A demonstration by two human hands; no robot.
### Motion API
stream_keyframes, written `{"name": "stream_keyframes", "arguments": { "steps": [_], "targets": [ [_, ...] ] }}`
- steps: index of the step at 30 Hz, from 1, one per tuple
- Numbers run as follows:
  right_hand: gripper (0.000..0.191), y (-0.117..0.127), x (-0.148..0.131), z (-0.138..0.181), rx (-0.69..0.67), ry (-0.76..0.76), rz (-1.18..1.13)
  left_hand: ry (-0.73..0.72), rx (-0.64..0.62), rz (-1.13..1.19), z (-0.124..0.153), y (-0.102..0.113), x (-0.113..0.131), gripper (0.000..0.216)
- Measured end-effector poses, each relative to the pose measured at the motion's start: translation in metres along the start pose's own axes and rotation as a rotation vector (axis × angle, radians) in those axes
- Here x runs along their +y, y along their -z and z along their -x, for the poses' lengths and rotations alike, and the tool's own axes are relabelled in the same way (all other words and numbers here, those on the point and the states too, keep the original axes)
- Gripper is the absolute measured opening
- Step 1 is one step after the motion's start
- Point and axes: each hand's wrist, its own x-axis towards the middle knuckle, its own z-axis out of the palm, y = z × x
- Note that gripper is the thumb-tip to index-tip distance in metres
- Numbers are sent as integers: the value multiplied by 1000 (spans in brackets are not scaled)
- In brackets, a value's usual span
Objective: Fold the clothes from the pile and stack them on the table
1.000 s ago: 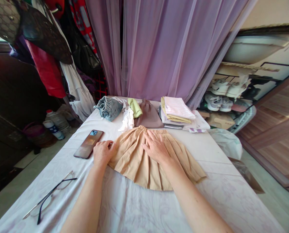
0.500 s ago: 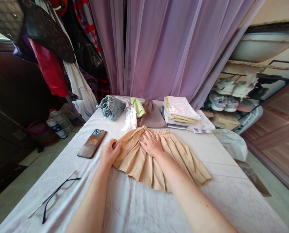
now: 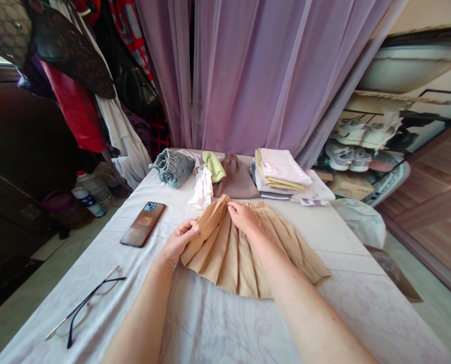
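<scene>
A tan pleated skirt (image 3: 240,263) with a gathered elastic waistband lies spread on the cloth-covered table, waistband away from me. My left hand (image 3: 180,238) grips its left side edge, thumb on top, and that side is lifted and curls inward. With fingers closed, my right hand (image 3: 244,217) pinches the fabric just below the left end of the waistband. Part of the waistband and the middle pleats are hidden behind my right hand and forearm.
Left of the skirt lie a phone (image 3: 143,224) and eyeglasses (image 3: 85,306). Along the far edge are rolled jeans (image 3: 173,169), a green cloth (image 3: 213,167), a white cloth (image 3: 201,189), a brown garment (image 3: 237,179) and a folded clothes stack (image 3: 282,169). Behind hangs a purple curtain (image 3: 244,76).
My right hand has gone from lying flat on the skirt to pinching it near the waistband. My left hand has moved slightly right, raising and folding the skirt's left side inward.
</scene>
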Motion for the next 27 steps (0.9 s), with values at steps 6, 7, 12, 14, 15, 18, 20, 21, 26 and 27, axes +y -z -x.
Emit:
{"name": "stream_keyframes", "arguments": {
  "steps": [6,7,12,14,15,18,20,21,26,27],
  "targets": [
    [50,8,6,-15,-47,-139,-241,40,-127,-34,-1,-20,-13,41],
    [54,8,5,-18,-83,-143,-278,30,-157,-54,-1,-24,-15,41],
    [56,9,-1,-33,-195,-156,-250,-79,-307,-240,2,-40,-20,35],
    [49,10,-2,-39,-204,-159,-186,-97,-343,-297,5,-46,-21,34],
    [45,11,-2,-41,-207,-151,-168,-97,-354,-295,6,-49,-22,35],
    [38,11,3,-47,-214,-107,-174,-84,-372,-149,8,-54,-27,47],
    [34,11,8,-49,-219,-74,-203,-92,-350,-14,6,-56,-33,53],
    [33,10,11,-50,-221,-57,-219,-106,-308,28,4,-55,-36,55],
    [39,6,22,-56,-206,-3,-269,-319,-22,-333,-8,-47,-51,49],
    [42,6,23,-56,-202,3,-272,-374,-46,-483,-8,-46,-53,49]
  ]
}}
